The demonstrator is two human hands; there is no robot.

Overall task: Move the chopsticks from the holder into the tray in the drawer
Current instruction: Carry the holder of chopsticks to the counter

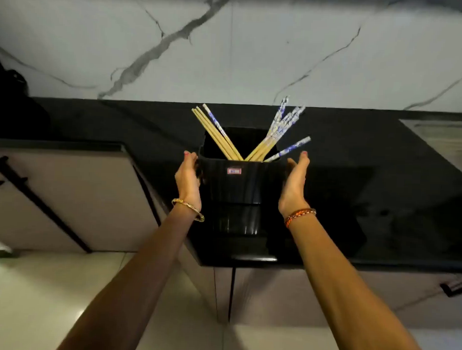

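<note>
Both hands flank the black holder point(239, 180) on the dark countertop point(381, 180): my left hand point(188, 177) presses flat against its left wall, fingers curling round the far corner, while my right hand point(294, 181) is open, palm turned inward, just beside the right wall. I cannot tell whether that palm is actually touching. Neither hand has hold of a chopstick.

The chopsticks point(252, 139) stand inside the holder, splayed in two fans, plain ones leaning left and blue-patterned ones leaning right. One patterned stick point(291, 148) leans low over the right rim, close to my right fingertips.

My worry is that low stick: a nudge from my right hand, or a tilt of the holder, could tip it out. A one-sided squeeze could also slide the holder on the glossy top. No drawer or tray is visible yet.
</note>
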